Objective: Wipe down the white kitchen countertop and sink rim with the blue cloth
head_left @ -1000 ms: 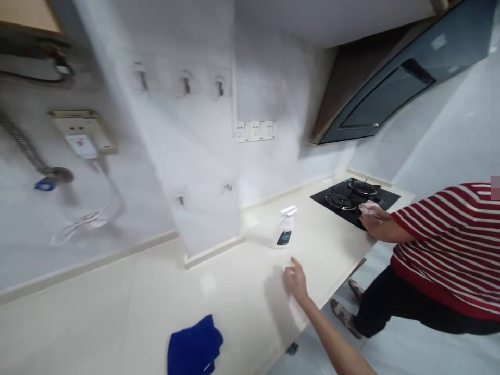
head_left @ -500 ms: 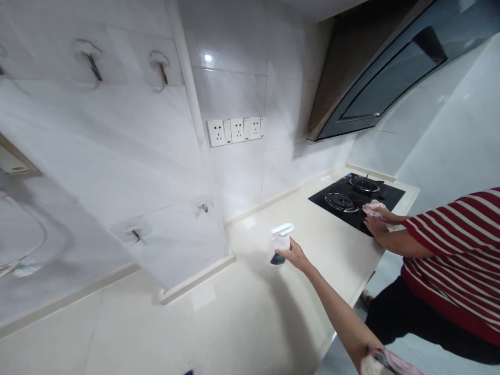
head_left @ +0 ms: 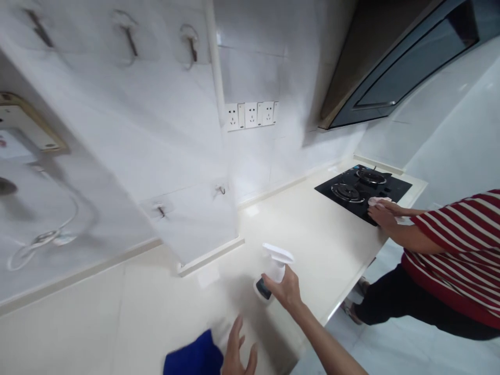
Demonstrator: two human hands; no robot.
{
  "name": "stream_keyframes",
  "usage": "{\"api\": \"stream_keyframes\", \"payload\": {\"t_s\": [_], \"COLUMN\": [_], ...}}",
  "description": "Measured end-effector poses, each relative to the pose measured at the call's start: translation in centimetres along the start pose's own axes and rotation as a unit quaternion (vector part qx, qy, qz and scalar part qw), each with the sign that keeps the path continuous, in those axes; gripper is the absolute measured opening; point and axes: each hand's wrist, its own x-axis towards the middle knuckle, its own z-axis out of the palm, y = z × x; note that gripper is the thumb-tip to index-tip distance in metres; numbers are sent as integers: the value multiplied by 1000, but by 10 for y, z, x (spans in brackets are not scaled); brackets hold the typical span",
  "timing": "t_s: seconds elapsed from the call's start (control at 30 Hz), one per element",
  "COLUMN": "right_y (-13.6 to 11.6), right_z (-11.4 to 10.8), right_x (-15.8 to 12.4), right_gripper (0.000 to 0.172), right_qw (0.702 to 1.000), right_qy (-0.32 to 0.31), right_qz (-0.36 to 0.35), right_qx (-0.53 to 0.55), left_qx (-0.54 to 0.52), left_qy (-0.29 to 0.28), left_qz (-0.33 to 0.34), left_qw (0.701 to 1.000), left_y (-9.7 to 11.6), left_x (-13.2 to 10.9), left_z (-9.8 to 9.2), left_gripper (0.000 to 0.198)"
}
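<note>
In the head view, my right hand (head_left: 287, 289) is wrapped around the neck of a white spray bottle (head_left: 278, 256), whose lower part shows a dark label. The bottle tilts over the pale countertop. At the bottom edge is my left hand (head_left: 239, 350), thumb and fingers apart, with nothing visible between them. A dark blue cloth (head_left: 192, 357) is just left of it, partly cut off by the frame. Whether the left hand touches the cloth, I cannot tell.
A co-worker in a striped top (head_left: 464, 245) stands at right, hands pressing a pale pink cloth (head_left: 378, 200) on the black gas hob (head_left: 332, 188). A range hood (head_left: 406, 78) overhangs it. Sockets (head_left: 252, 114) and hooks line the wall above the countertop (head_left: 156, 312).
My right hand has brought the spray bottle lower and nearer, tilting it. My left hand has come into view, and more of the blue cloth shows. The view has shifted left.
</note>
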Motion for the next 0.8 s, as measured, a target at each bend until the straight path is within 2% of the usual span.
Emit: {"api": "stream_keyframes", "payload": {"t_s": [0.1,0.17,0.27,0.37,0.43,0.5,0.6,0.7,0.8], "right_y": [-26,-42,-62,-78,-87,-99,-124,-152,-176], "right_z": [6,9,11,6,1,-5,-10,-8,-2], "right_x": [-48,-74,-105,-127,-137,-146,-155,-164,-175], "right_gripper": [41,39,37,34,31,32,41,48,51], "right_qw": [999,997,997,996,994,987,949,886,825], "right_qy": [-48,-65,-77,-83,-98,-142,-251,-336,-425], "right_qz": [20,29,14,-34,-52,-54,-56,-52,-37], "right_qx": [7,7,-6,-10,5,46,184,316,371], "left_qx": [24,41,30,22,31,42,61,54,20], "left_qy": [-51,-58,-30,19,52,75,89,92,83], "left_qz": [23,33,50,62,61,55,60,61,17], "left_qw": [998,997,998,998,996,995,992,992,996], "left_y": [-3,-5,-13,-22,-23,-18,-8,-6,-10], "left_x": [9,11,6,-5,-13,-23,-42,-63,-81], "left_z": [-1,-3,-6,-11,-20,-35,-63,-86,-104], "left_gripper": [82,92,98,94,90,85,76,75,81]}}
